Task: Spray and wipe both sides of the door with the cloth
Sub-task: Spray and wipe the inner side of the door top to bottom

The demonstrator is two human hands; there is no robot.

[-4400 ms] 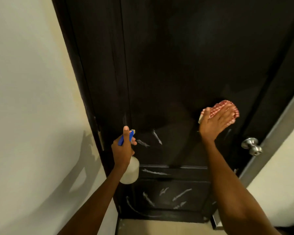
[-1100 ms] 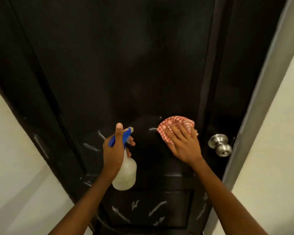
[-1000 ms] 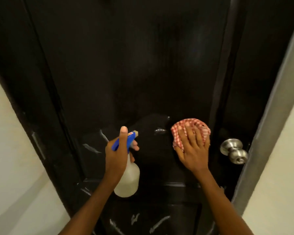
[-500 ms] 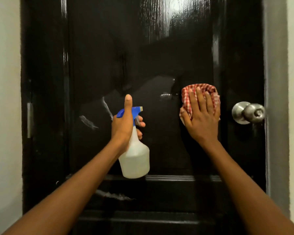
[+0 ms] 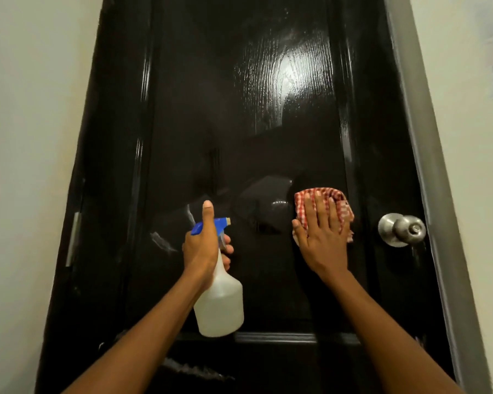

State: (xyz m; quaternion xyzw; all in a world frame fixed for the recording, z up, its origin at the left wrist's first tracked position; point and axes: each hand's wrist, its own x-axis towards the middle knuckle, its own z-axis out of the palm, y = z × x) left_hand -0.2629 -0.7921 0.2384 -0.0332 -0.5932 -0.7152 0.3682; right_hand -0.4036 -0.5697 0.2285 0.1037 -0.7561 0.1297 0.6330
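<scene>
A glossy black door (image 5: 239, 109) fills the view, shut in its frame. My left hand (image 5: 202, 248) grips the neck of a white spray bottle (image 5: 219, 305) with a blue trigger head, nozzle aimed at the door, thumb lying straight along the top. My right hand (image 5: 322, 237) presses a red-and-white checked cloth (image 5: 339, 200) flat against the door with straight fingers, just left of the knob. Whitish streaks (image 5: 161, 240) mark the door left of the bottle and lower down.
A round silver door knob (image 5: 402, 229) sticks out at the right edge of the door. A grey door frame (image 5: 427, 166) runs down the right side. Pale walls (image 5: 26, 137) stand on both sides. A metal hinge plate (image 5: 74, 237) shows on the left edge.
The view has lifted from looking down the door to facing it squarely. My right hand with the cloth moved from the upper right down towards the knob. The bottle stays held in my left hand.
</scene>
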